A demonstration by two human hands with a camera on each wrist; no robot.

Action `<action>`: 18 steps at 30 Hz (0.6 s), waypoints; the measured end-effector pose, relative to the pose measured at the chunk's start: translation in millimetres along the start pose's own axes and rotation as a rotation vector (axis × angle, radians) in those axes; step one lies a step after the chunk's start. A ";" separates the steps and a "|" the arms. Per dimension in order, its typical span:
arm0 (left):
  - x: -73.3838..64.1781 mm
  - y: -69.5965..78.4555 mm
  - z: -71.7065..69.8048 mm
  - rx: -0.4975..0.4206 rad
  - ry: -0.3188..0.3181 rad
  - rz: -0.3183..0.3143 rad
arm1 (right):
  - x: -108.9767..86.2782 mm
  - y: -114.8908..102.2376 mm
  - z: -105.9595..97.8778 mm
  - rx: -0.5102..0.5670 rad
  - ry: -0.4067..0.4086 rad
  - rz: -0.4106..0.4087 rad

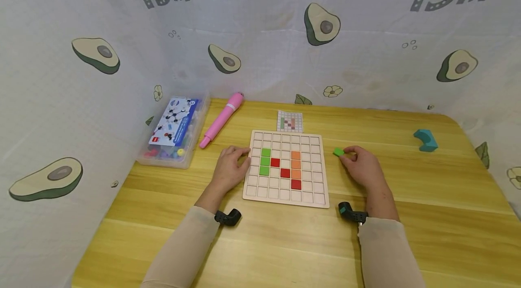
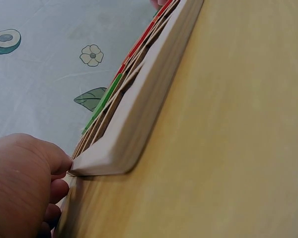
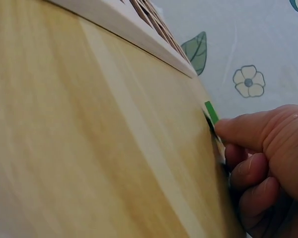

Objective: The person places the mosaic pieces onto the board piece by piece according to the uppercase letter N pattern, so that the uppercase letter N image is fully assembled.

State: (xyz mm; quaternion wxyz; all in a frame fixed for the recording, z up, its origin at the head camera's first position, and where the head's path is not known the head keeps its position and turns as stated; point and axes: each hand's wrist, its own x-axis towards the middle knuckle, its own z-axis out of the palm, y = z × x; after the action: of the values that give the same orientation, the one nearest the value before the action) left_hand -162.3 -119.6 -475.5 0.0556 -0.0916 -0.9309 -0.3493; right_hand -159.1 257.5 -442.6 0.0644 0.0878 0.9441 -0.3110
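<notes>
A square wooden grid board [image 1: 262,192] lies on the table in the head view, holding green [image 1: 264,161], red [image 1: 285,173] and orange tiles [image 1: 296,164]. My left hand [image 1: 230,169] touches the board's left edge with its fingertips; in the left wrist view the thumb [image 2: 52,156] meets the board's corner. Right of the board, my right hand [image 1: 362,165] pinches a green tile [image 1: 338,152] between thumb and fingers. The right wrist view shows this tile [image 3: 211,112] edge-on, its far part hidden. A small printed grid card [image 1: 290,121] with coloured squares lies against the board's far edge.
A clear plastic case [image 1: 189,154] with a blue-and-white label and colourful parts stands at the left, beside a pink pen-shaped stick [image 1: 221,120]. At the far right lies a teal arch block [image 1: 426,140]. A printed curtain [image 1: 268,62] hangs behind the table.
</notes>
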 end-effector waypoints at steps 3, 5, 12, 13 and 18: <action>0.0 0.0 0.2 0.004 -0.001 0.001 | -1.0 -0.9 0.8 0.004 0.005 0.001; -0.2 0.2 0.2 0.006 0.001 0.003 | -2.2 -2.8 0.8 0.010 0.004 -0.001; -0.6 0.9 -0.7 0.006 0.002 0.004 | -8.1 -17.8 -1.2 0.026 0.000 -0.049; -0.7 1.0 -0.9 0.005 0.002 0.004 | -9.0 -20.1 -1.3 0.030 0.000 -0.059; -0.8 2.0 -1.8 0.003 0.000 0.002 | -13.3 -30.1 -1.0 0.055 0.000 -0.100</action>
State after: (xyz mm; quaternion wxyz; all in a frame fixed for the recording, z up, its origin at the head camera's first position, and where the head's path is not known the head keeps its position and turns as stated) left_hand -161.0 -119.4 -473.0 0.0560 -0.0924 -0.9313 -0.3478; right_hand -152.4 232.6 -422.1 0.0462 0.0421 0.9384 -0.3398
